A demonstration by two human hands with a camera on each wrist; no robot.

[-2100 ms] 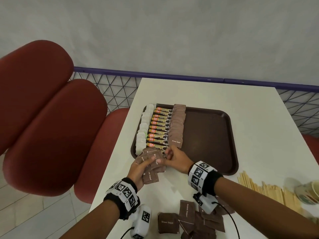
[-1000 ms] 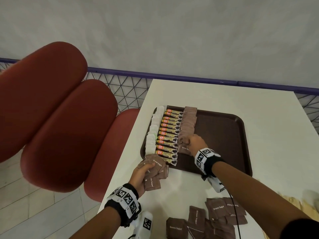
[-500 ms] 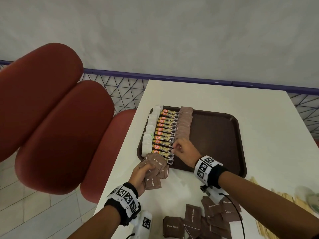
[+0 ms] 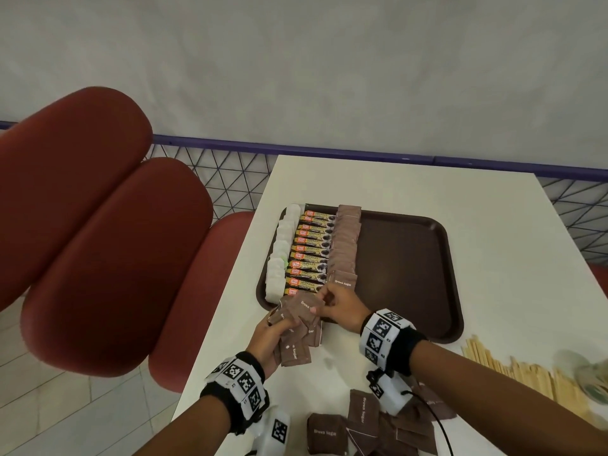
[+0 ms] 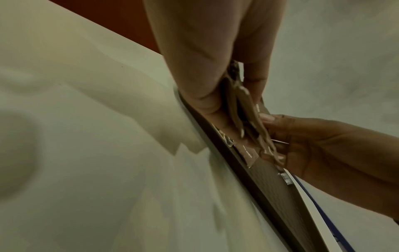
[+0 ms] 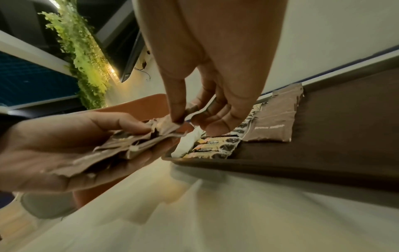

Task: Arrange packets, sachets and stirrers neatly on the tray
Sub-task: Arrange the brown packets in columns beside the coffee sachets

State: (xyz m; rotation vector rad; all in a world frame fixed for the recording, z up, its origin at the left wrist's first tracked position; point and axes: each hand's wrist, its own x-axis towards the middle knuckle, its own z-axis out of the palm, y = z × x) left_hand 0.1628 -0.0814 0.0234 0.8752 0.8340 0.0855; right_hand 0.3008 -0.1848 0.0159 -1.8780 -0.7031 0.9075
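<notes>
Three rows sit along the left edge of the tray (image 4: 427, 264), and we are filling the brown one.
Our left hand (image 4: 268, 340) grips a bunch of brown sugar packets (image 4: 297, 324) at the tray's near left corner. Our right hand (image 4: 340, 307) pinches the top one. Next we likely lay it at the near end of the brown row (image 4: 343, 251).

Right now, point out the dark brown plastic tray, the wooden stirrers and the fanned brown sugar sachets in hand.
dark brown plastic tray (image 4: 404, 258): head view, bare floor.
wooden stirrers (image 4: 513, 368): head view, pile's middle.
fanned brown sugar sachets (image 4: 304, 309): head view, top sachet's face.
</notes>
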